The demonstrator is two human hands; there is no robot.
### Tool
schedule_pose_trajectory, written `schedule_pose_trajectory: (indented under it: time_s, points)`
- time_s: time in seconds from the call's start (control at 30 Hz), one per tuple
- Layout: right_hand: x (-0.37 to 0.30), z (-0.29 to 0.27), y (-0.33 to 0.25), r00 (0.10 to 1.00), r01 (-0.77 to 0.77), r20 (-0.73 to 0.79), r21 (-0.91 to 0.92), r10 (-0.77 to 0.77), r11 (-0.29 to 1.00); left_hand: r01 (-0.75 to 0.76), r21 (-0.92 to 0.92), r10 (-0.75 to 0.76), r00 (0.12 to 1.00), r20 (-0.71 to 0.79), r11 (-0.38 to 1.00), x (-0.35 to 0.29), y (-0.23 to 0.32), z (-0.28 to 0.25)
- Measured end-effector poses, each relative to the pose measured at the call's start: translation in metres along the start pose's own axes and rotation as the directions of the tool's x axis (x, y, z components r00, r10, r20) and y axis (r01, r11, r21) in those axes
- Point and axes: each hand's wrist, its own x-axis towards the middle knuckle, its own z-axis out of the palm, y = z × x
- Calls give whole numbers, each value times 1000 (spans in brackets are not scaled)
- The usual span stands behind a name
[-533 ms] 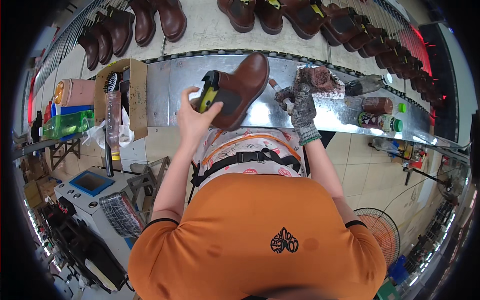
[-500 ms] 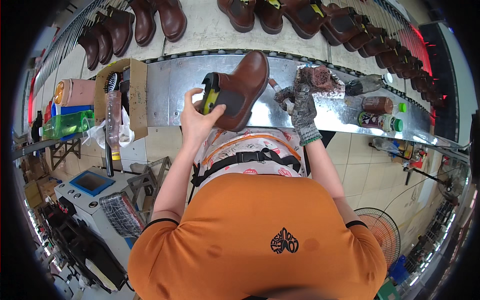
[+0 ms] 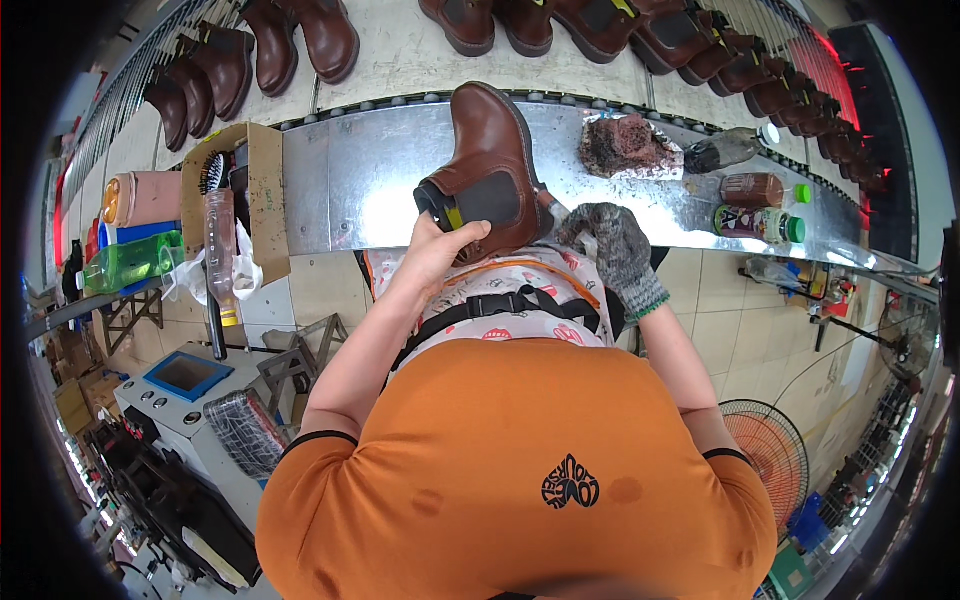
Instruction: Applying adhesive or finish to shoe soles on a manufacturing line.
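My left hand (image 3: 436, 252) grips a brown leather ankle boot (image 3: 488, 140) by its shaft, the thumb lying across the dark elastic side panel (image 3: 490, 202). The boot's toe points away from me and its sole faces right. In a grey knitted glove, my right hand (image 3: 622, 258) is closed on a small brush (image 3: 553, 208) with a brown-stained tip. That tip is at the sole edge near the heel; whether it touches cannot be made out. The fingers of my left hand inside or behind the shaft are hidden.
A stained brown sponge-like block (image 3: 622, 147) lies on foil on the metal bench (image 3: 345, 185). Several bottles (image 3: 752, 188) lie to its right. A cardboard box (image 3: 265, 190) with a hairbrush (image 3: 213, 172) stands left. Rows of boots (image 3: 330, 42) line the conveyor (image 3: 390, 65) beyond.
The boot has turned so its toe points more directly away, and its shaft has come lower. My right hand has moved nearer me, bringing the brush to the heel's sole edge.
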Motion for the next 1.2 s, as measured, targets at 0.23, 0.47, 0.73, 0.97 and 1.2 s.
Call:
schedule_pose_trajectory:
  time_s: [0.23,0.47,0.73,0.97,1.2]
  points:
    - [-21,-21,-17,967,251,-1,-180,-256,951,22,-194,-19,1000,18,981,2,2,14]
    - [-37,-22,-21,997,66,-32,75,-64,995,52,-302,-49,999,18,952,1,17,21]
    - [-36,-23,-27,994,68,-95,159,-54,985,92,-433,-69,995,68,897,3,30,19]
    - [-38,-36,-6,914,-178,98,969,394,173,90,-527,-66,996,65,845,7,40,4]
    - [-39,-11,34,858,-133,-34,949,513,285,-116,-375,107,993,-43,920,61,74,-42]
